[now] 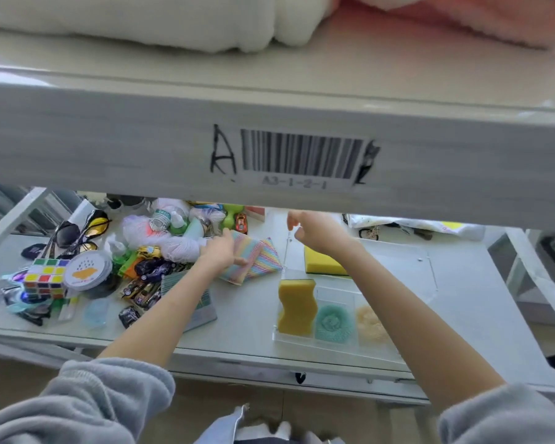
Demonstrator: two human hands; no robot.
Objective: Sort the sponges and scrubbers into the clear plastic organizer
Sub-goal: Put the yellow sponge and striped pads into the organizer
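Observation:
The clear plastic organizer (340, 342) sits on the lower shelf at front right. It holds a wavy yellow sponge (297, 306), a teal mesh scrubber (334, 320) and a beige scrubber (370, 322) side by side. Its clear lid (398, 261) stands open behind it, and my right hand (314, 233) pinches the lid's top left corner. A flat yellow sponge (322, 262) lies behind the lid. My left hand (220, 254) grips the rainbow-striped cloths (257, 261) lying left of the organizer.
A pile of clutter fills the shelf's left half: a puzzle cube (47, 278), a round lidded tub (85, 272), sunglasses (77, 233), toy cars (141, 291), white mesh poufs (161, 233). The upper shelf's edge with a barcode label (302, 157) hangs just above my hands.

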